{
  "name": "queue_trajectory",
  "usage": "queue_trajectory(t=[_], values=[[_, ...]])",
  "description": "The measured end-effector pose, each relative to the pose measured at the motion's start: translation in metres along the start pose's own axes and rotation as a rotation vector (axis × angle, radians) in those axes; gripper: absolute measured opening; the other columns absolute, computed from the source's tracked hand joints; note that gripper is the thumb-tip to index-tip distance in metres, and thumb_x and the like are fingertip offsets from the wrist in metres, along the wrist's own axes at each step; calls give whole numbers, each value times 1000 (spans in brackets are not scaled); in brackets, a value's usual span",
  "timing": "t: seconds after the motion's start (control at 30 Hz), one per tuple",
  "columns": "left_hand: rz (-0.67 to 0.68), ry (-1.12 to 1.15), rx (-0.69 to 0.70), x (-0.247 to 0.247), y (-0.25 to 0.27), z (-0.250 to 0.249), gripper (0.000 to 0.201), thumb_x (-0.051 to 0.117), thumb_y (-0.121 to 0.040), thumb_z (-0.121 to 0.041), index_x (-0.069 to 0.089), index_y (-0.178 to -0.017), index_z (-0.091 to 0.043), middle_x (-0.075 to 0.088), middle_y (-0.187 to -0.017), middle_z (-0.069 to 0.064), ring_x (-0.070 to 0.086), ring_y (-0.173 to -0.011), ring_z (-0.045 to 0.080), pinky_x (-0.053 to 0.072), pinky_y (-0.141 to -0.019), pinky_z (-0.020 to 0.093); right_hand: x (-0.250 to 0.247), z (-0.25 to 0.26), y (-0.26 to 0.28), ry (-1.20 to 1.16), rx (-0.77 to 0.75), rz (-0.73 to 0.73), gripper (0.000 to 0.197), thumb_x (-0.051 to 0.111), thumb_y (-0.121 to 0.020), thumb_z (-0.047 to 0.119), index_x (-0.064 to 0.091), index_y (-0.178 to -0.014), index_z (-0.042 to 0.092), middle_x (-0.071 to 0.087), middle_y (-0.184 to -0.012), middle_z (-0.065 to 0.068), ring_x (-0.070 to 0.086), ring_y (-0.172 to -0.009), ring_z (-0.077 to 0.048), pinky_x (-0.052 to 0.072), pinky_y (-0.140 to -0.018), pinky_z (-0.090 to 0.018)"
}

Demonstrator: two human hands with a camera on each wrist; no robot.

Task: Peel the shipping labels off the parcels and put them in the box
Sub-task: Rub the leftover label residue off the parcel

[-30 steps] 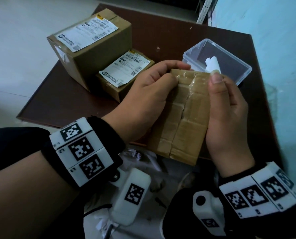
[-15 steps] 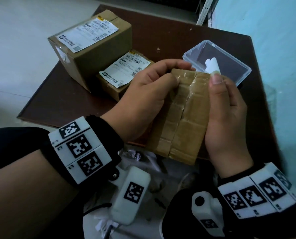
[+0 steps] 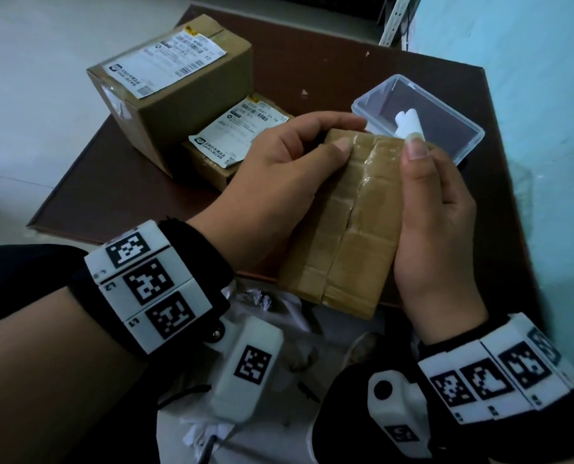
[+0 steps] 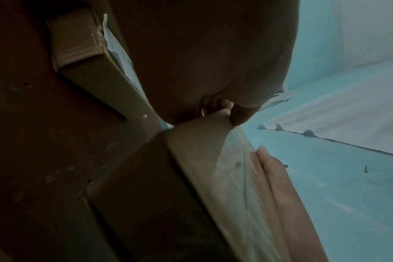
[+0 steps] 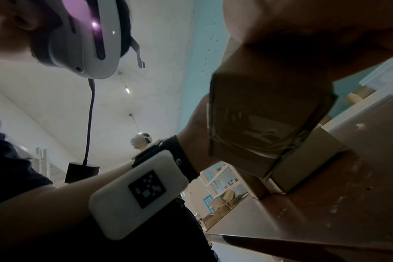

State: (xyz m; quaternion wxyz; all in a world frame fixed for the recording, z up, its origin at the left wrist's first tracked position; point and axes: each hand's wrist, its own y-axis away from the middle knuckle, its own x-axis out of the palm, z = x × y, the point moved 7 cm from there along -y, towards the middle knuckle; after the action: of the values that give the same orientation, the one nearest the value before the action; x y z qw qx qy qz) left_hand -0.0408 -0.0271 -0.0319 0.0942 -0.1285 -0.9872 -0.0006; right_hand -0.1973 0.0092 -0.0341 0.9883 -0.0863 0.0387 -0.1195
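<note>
Both hands, the left hand and right hand, grip the taped parcel above the bench, probably hunting its label.

dim, cool-tinted light in all views. left wrist view darkest, noisy, the close parcel soft. purple glare on headset. wide-angle bending at frame edges.

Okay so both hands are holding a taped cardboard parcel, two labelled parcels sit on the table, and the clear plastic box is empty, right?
Not quite: the clear plastic box holds rolled white paper, as the head view shows. Both hands, left and right, do hold the taped parcel.
</note>
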Motion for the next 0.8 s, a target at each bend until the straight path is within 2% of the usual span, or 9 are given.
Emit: queue_trajectory(t=[0.07, 0.17, 0.27, 0.4, 0.47, 0.53, 0.6, 0.67, 0.8], values=[[-17, -39, 73, -3, 0, -6, 19, 58, -105, -3, 71, -119, -5, 76, -108, 11, 70, -92, 11, 58, -81, 24, 0, 0, 0, -19, 5, 10, 33, 49, -111, 38, 66, -107, 10, 68, -106, -25, 70, -98, -36, 61, -88, -46], [-76, -199, 210, -8, 2, -15, 9, 68, -101, -10, 75, -107, -11, 77, -95, -2, 72, -86, 6, 56, -78, 21, 3, 0, 2, -35, 4, 47, 43, 48, -111, 39, 62, -105, -1, 61, -104, -35, 62, -101, -51, 58, -90, -59], [-134, -300, 291, -10, 6, -23, 3, 73, -99, -18, 76, -99, -16, 76, -88, -7, 71, -79, 5, 54, -71, 19, 6, 3, 3, -35, -19, 74, 45, 47, -111, 36, 58, -102, -6, 56, -101, -39, 58, -97, -56, 55, -88, -65], [-200, -470, 345, -13, 6, -29, 14, 73, -99, -27, 75, -92, -16, 75, -83, 1, 70, -74, 19, 54, -62, 27, 11, 4, 5, -36, -11, 103, 33, 47, -112, 35, 62, -99, 8, 57, -99, -35, 61, -90, -48, 59, -83, -54], [-222, -540, 363, -13, 4, -30, 20, 70, -101, -29, 73, -88, -14, 72, -79, -4, 67, -71, 13, 48, -59, 18, 14, 4, 5, -20, -11, 120, 32, 46, -112, 34, 60, -94, 12, 55, -97, -34, 61, -89, -44, 58, -82, -50], [-249, -568, 366, -14, 2, -29, 25, 67, -103, -29, 72, -84, -13, 67, -73, -10, 62, -66, 1, 42, -60, 10, 16, 2, 5, -14, -2, 135, 37, 46, -112, 34, 56, -92, 5, 53, -98, -35, 60, -92, -50, 58, -83, -54], [-273, -584, 369, -16, 1, -26, 33, 62, -106, -28, 71, -80, -10, 64, -68, -6, 60, -63, 6, 41, -58, 17, 16, 0, 4, -30, 12, 135, 42, 47, -112, 35, 54, -96, -3, 53, -97, -36, 61, -86, -42, 57, -79, -48], [-254, -570, 366, -17, -1, -21, 35, 55, -109, -25, 74, -87, -5, 69, -72, 6, 62, -67, 15, 48, -61, 28, 14, -1, 2, -27, 16, 121, 42, 47, -112, 35, 57, -96, -2, 56, -91, -31, 58, -83, -33, 54, -76, -41], [-166, -450, 268, -11, -2, -13, 26, 49, -108, -18, 75, -108, -14, 76, -95, 2, 69, -87, 11, 54, -77, 23, 9, -1, -3, -7, 24, 74, 35, 48, -110, 40, 63, -96, 12, 59, -91, -25, 61, -87, -41, 58, -83, -50]])
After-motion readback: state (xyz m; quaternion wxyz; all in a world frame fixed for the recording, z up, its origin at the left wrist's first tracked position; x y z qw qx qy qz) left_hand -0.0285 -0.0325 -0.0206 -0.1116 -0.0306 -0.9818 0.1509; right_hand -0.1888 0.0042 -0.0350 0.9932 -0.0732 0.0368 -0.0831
